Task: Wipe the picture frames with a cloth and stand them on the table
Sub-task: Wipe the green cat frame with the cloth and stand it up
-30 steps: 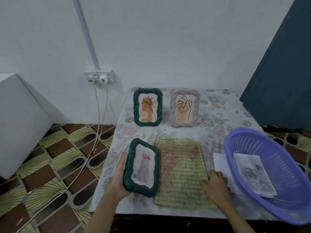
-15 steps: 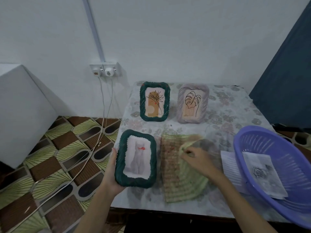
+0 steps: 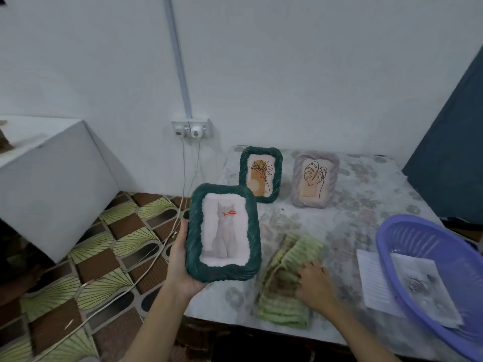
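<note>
Cat frame (image 3: pixel 224 232), rigid and likely light, sits cupped in your left hand (image 3: pixel 183 259) just left of the cloth (image 3: pixel 287 280) — keep it gripped by the woven rim — while your right hand's (image 3: pixel 315 283) fingers gather the soft cloth on the desk (image 3: pixel 366 205).

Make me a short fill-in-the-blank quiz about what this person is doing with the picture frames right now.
1. The left hand holds a dark green frame whose picture shows a ____.
2. The right hand rests on a bunched green ____ on the table.
3. The number of frames already standing at the back of the table is ____.
4. The lilac basket at the right holds a sheet of ____.

Missing words: cat; cloth; two; paper
</note>
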